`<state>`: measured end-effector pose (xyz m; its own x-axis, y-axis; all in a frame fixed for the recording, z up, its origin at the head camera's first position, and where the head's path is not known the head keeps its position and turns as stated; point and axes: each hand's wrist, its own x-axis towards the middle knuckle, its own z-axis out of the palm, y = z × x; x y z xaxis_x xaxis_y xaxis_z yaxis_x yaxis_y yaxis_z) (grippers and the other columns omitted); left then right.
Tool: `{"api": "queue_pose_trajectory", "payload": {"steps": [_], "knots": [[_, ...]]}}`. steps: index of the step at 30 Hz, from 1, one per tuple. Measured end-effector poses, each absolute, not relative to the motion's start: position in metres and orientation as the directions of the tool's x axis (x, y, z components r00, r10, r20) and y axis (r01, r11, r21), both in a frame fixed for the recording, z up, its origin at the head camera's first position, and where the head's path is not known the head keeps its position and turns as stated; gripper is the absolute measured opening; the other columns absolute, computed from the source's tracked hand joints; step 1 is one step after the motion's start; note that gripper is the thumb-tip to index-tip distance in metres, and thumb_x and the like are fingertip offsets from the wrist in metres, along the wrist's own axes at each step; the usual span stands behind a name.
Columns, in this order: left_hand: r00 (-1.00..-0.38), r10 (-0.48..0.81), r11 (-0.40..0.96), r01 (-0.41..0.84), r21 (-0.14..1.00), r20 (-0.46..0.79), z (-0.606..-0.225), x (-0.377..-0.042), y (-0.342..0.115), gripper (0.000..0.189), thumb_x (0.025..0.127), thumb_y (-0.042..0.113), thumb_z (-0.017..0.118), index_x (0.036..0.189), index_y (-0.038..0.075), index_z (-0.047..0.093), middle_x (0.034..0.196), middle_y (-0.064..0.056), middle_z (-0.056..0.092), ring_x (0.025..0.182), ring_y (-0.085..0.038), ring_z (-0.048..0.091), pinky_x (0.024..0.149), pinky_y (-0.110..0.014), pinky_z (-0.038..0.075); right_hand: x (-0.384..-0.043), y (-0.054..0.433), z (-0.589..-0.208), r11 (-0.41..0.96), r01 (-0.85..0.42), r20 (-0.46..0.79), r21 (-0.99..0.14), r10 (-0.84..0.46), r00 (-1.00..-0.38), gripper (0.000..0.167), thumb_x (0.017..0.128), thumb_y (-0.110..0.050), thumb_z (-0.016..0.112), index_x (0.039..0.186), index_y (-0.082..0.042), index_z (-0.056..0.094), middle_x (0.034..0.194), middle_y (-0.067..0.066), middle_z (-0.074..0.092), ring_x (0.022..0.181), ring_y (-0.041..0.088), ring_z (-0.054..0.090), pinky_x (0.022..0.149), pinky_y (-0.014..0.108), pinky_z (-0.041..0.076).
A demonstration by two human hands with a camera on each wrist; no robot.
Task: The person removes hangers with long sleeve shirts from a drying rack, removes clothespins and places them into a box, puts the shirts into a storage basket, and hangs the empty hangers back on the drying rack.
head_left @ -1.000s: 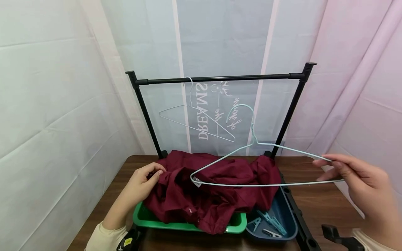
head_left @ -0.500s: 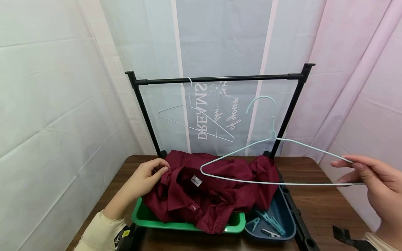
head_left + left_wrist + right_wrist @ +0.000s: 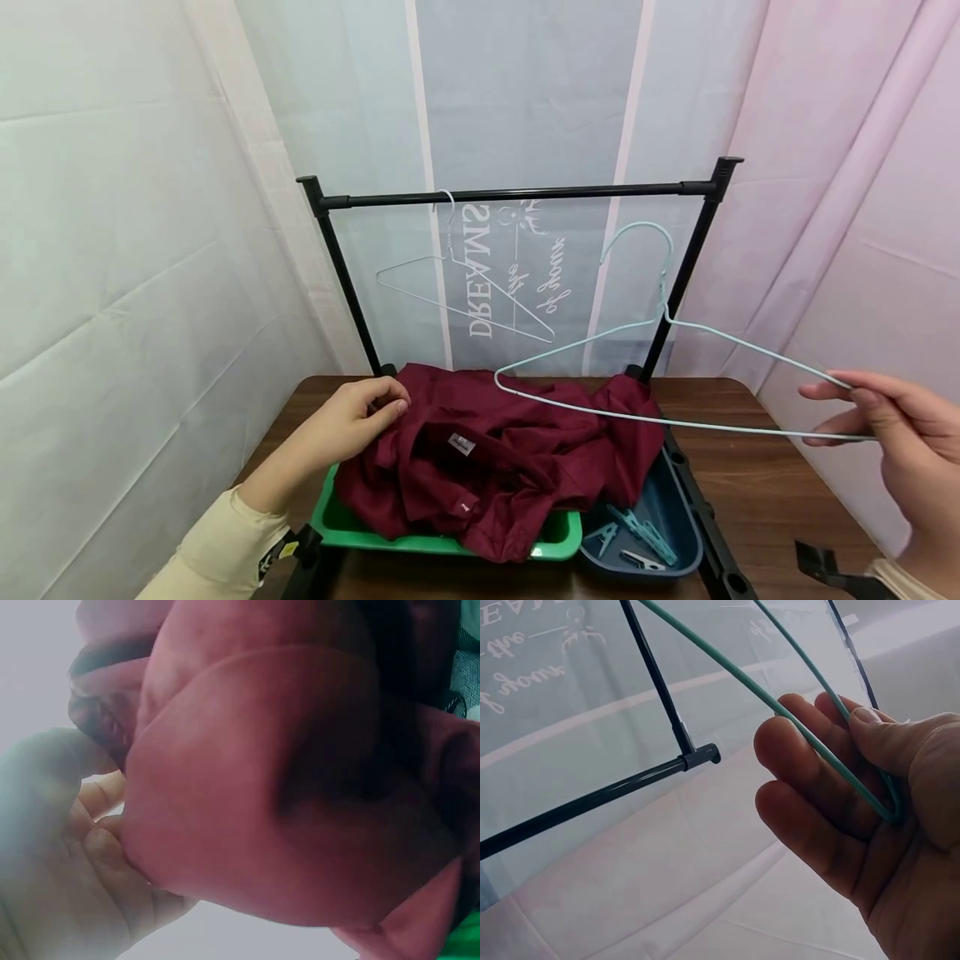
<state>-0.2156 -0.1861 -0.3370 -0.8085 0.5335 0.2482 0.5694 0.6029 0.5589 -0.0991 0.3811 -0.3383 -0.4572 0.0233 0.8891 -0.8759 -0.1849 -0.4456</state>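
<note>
A maroon garment [image 3: 525, 454] with a white collar label [image 3: 461, 444] lies heaped over a green basket [image 3: 438, 546]. My left hand [image 3: 352, 425] holds the left edge of its cloth between thumb and fingers; the fabric [image 3: 210, 795] covers most of the left wrist view and hides part of the fingertips. Out to the right, my right hand [image 3: 900, 425] grips one end of a light-blue wire hanger [image 3: 675, 423], its hook upward, its far end above the garment. In the right wrist view, the thumb presses the wire [image 3: 832, 760] against the fingers.
Behind the garment stands a black clothes rack [image 3: 570, 192], with a pale wire hanger [image 3: 452, 215] on its rod. A dark blue basket [image 3: 697, 546] at the right holds several clothespins [image 3: 648, 533]. Both sit on a brown table [image 3: 738, 467], with white curtains around.
My right hand has moved right with the hanger, so its left end no longer overlaps the collar label. The left hand has shifted slightly right with the cloth.
</note>
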Motion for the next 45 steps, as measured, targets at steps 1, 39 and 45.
{"api": "queue_pose_trajectory", "payload": {"steps": [1,39,45], "knots": [[-0.808,0.536,0.609,0.572,0.55,0.247,-0.336,-0.216,-0.186,0.006,0.104,0.028,0.062,0.102,0.03,0.067,0.085,0.01,0.061,0.07,-0.008,0.055,0.065,-0.027,0.049,-0.1,0.381,-0.338,-0.186,-0.879,0.892,-0.439,0.024,-0.451,0.026,0.1,0.022,0.036,0.119,0.037,0.046,0.108,0.028,0.073,0.069,0.023,0.076,0.071,0.024,0.06],[-0.915,0.311,0.748,0.403,0.527,0.258,-0.254,-0.296,-0.231,0.03,0.107,0.032,0.055,0.115,0.006,0.065,0.097,-0.011,0.069,0.09,-0.024,0.065,0.073,-0.033,0.05,-0.105,0.374,-0.339,-0.01,-0.871,0.838,-0.491,0.268,-0.475,0.025,0.1,0.02,0.04,0.118,0.035,0.048,0.104,0.019,0.077,0.065,0.017,0.075,0.064,0.022,0.059],[-0.93,0.168,0.754,0.336,0.565,0.328,-0.255,-0.319,-0.242,0.033,0.106,0.034,0.055,0.118,0.004,0.064,0.102,-0.013,0.069,0.094,-0.024,0.063,0.072,-0.034,0.048,-0.104,0.371,-0.339,0.044,-0.849,0.813,-0.527,0.317,-0.488,0.024,0.1,0.018,0.043,0.118,0.033,0.05,0.103,0.017,0.078,0.063,0.015,0.074,0.063,0.022,0.059]]}}
